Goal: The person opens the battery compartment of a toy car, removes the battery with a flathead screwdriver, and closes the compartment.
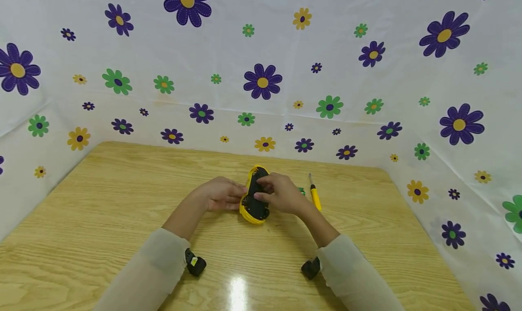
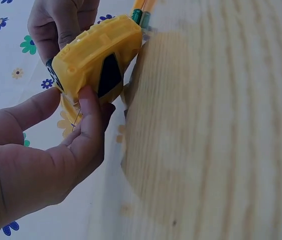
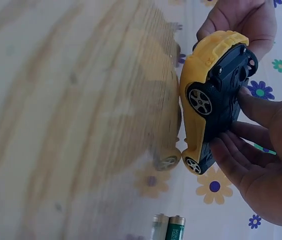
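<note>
A yellow toy car (image 1: pixel 249 215) is held above the table, its black underside (image 1: pixel 258 193) turned toward the right hand. My left hand (image 1: pixel 222 194) grips it from the left; in the left wrist view, thumb and fingers hold the yellow body (image 2: pixel 96 55). With fingertips and thumb, my right hand (image 1: pixel 283 193) touches the underside. Silver-hubbed wheels (image 3: pixel 200 101) show in the right wrist view, where the right fingers (image 3: pixel 231 155) lie fairly straight against the black base. Whether they pinch a small part there is hidden.
A yellow-handled screwdriver (image 1: pixel 315 197) lies on the wooden table (image 1: pixel 122 202) to the right of the hands. Green batteries (image 3: pixel 175 228) lie near it, partly behind the right hand in the head view. White flower-patterned cloth (image 1: pixel 285 52) hangs behind and at both sides.
</note>
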Motion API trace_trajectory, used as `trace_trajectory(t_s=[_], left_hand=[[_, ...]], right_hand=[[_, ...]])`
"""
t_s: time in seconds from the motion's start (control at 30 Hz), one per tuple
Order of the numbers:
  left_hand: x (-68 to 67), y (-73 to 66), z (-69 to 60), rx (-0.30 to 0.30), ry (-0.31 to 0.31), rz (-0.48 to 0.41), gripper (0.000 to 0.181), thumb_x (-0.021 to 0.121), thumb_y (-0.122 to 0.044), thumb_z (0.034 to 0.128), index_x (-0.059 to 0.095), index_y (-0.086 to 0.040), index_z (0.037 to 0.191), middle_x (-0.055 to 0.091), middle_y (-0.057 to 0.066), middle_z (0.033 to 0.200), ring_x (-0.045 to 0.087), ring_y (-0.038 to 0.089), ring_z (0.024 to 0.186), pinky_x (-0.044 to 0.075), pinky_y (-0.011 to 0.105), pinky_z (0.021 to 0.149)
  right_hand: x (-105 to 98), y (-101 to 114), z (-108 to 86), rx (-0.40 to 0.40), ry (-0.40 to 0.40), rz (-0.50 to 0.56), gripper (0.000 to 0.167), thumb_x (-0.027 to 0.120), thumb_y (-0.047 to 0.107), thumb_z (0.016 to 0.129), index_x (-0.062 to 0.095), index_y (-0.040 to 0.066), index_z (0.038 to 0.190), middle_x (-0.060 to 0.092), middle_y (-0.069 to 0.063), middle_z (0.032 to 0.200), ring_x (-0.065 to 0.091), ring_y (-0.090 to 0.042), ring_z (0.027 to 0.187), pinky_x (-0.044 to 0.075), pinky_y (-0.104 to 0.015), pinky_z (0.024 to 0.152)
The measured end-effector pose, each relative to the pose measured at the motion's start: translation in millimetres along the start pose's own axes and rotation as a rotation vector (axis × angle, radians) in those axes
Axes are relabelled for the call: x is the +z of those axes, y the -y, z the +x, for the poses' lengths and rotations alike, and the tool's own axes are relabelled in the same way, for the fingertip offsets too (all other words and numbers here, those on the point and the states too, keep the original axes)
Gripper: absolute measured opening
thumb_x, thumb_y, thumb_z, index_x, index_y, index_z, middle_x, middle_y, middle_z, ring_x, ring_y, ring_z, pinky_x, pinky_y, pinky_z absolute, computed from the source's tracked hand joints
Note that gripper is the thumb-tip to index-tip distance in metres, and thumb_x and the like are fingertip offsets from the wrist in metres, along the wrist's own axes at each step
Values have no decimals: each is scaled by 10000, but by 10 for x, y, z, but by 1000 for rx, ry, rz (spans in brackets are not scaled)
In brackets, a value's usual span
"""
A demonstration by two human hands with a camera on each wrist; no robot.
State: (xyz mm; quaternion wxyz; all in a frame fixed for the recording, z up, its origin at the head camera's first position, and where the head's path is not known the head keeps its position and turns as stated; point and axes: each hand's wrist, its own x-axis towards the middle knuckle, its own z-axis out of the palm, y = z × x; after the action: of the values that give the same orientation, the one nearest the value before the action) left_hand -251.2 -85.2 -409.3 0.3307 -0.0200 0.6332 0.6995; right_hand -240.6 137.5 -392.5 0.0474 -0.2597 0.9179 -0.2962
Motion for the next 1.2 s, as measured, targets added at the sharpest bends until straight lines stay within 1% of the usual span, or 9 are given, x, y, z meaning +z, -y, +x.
trace_trajectory(t_s=[0.1, 0.17, 0.3, 0.53, 0.73, 0.9, 0.97, 1.1, 1.2], left_hand=[[-8, -31, -27, 9, -5, -2, 475, 571, -58, 1044, 430, 105, 1467, 537, 264, 1444, 552, 342, 1317, 490, 452, 1085], [-10, -56, -51, 12, -14, -5, 462, 566, -51, 1045, 438, 108, 1459, 534, 261, 1451, 541, 343, 1334, 481, 452, 1095], [-7, -99, -65, 20, -27, -8, 449, 583, -63, 1044, 453, 101, 1441, 543, 253, 1441, 563, 335, 1314, 491, 450, 1086], [4, -123, -70, 20, -59, 43, 471, 621, -101, 1034, 474, 80, 1443, 566, 238, 1414, 610, 317, 1259, 522, 438, 1051], [35, -152, -83, 59, -88, 124, 510, 678, -129, 1006, 500, 87, 1432, 573, 241, 1397, 634, 315, 1218, 552, 430, 1008], [101, -180, -108, 80, -144, 210, 488, 716, -162, 984, 551, 65, 1383, 607, 224, 1329, 677, 289, 1104, 597, 394, 921], [128, -184, -109, 84, -173, 236, 480, 730, -173, 975, 567, 51, 1366, 622, 207, 1299, 684, 273, 1064, 610, 370, 884], [185, -179, -117, 103, -201, 266, 500, 744, -173, 964, 559, 48, 1373, 641, 203, 1257, 695, 279, 1032, 624, 361, 836], [210, -166, -107, 111, -210, 266, 508, 747, -170, 961, 553, 37, 1383, 662, 191, 1220, 705, 280, 1012, 629, 371, 819]], right_hand=[[14, 10, 12, -1, 0, 36, 430, 741, 196, 969, 647, -13, 1334, 675, -119, 1149, 670, -223, 1025, 593, -345, 907], [23, 11, 24, 0, 2, 65, 442, 736, 187, 973, 633, -24, 1347, 670, -126, 1168, 671, -235, 1050, 591, -342, 920], [35, 3, 47, 17, 4, 111, 460, 730, 177, 976, 610, -41, 1363, 663, -141, 1200, 673, -250, 1084, 593, -331, 917], [44, -7, 60, 33, 2, 138, 467, 732, 173, 974, 604, -42, 1368, 679, -147, 1200, 683, -259, 1096, 599, -322, 901], [48, -4, 45, 44, -9, 173, 477, 734, 160, 971, 591, -50, 1375, 696, -154, 1218, 689, -266, 1115, 590, -342, 931], [54, -19, 23, 67, -22, 206, 479, 750, 147, 956, 593, -42, 1367, 706, -139, 1224, 694, -252, 1116, 581, -363, 952], [51, -29, 14, 72, -26, 235, 462, 758, 130, 947, 605, -35, 1351, 704, -135, 1227, 699, -249, 1102, 588, -356, 934], [18, -53, 7, 91, -7, 324, 399, 745, 95, 951, 638, -14, 1320, 700, -122, 1233, 706, -245, 1087, 598, -340, 905], [-28, -62, 14, 143, 28, 465, 345, 688, 87, 991, 647, -22, 1316, 697, -136, 1229, 697, -301, 1107, 591, -395, 938]])
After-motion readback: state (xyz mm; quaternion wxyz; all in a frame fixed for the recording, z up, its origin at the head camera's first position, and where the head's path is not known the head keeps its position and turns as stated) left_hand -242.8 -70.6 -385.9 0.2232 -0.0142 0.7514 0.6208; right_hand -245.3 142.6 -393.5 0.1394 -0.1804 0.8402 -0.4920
